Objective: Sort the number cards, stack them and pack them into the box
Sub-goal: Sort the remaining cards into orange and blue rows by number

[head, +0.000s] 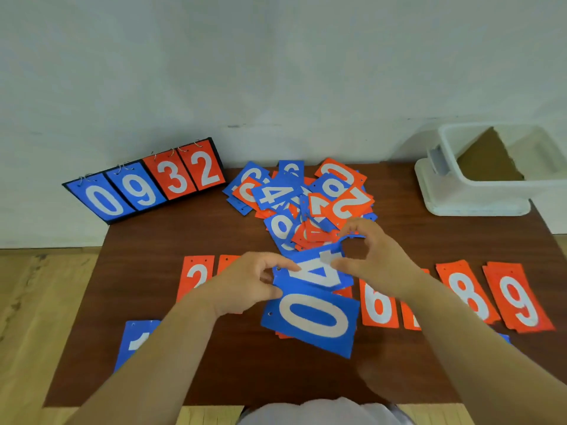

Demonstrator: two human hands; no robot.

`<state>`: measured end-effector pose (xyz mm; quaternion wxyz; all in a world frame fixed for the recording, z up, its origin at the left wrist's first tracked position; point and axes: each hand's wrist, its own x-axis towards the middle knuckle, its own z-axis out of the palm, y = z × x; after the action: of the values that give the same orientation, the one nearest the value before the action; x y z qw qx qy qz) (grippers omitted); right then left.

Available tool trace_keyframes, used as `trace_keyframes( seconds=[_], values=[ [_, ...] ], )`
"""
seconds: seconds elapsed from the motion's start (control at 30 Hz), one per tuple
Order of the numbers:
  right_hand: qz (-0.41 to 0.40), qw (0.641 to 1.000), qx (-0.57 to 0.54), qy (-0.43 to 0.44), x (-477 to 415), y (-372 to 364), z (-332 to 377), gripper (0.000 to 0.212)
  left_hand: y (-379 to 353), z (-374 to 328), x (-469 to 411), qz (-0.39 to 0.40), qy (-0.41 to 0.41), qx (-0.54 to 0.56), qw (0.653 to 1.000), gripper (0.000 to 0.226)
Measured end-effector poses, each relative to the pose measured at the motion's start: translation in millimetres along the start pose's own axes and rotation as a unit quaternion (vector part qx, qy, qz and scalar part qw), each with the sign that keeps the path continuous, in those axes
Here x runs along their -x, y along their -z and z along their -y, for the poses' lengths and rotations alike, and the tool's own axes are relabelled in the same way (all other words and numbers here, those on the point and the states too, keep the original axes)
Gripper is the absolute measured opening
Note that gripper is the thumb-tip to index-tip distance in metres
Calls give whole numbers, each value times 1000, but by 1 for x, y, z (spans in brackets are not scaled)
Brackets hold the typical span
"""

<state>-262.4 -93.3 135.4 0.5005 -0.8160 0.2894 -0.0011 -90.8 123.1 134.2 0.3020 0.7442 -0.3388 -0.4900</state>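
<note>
Forearms (171, 342) across half-hidden orange cards (379, 305); left hand (245, 280) and right hand (377, 259) fingers (285, 265) pinched on blue 4 card (316, 273)

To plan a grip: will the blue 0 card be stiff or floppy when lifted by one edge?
Probably stiff: the blue 0 card looks flat though the left hand pinches only its left edge. Likely light: that pinch seems enough. Thin and smooth-looking, it may slide against the blue 4 card.
</note>
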Motion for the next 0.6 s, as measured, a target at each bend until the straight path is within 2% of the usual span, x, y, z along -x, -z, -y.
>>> trace_keyframes(
  seconds=[0.1,0.17,0.23,0.3,0.4,0.5,0.6],
  values=[
    [131,990,17,48,8,14,10,29,-9,-20,11,39,-11,-20,999,51],
    [192,979,46,53,16,21,13,21,-22,-28,18,17,-16,-45,999,53],
    [211,971,84,70,29,28,12,17,-37,-35,25,-26,-21,-46,998,53],
    [205,971,88,86,45,33,7,15,-57,-41,32,-88,-19,-49,995,48],
    [167,984,35,61,68,33,-14,11,-90,-47,37,-200,-22,-36,979,38],
    [144,988,8,47,87,27,-36,11,-120,-47,37,-301,-21,39,952,34],
    [84,996,-32,17,95,18,-50,13,-144,-42,39,-393,-12,176,902,32]
  ],
)
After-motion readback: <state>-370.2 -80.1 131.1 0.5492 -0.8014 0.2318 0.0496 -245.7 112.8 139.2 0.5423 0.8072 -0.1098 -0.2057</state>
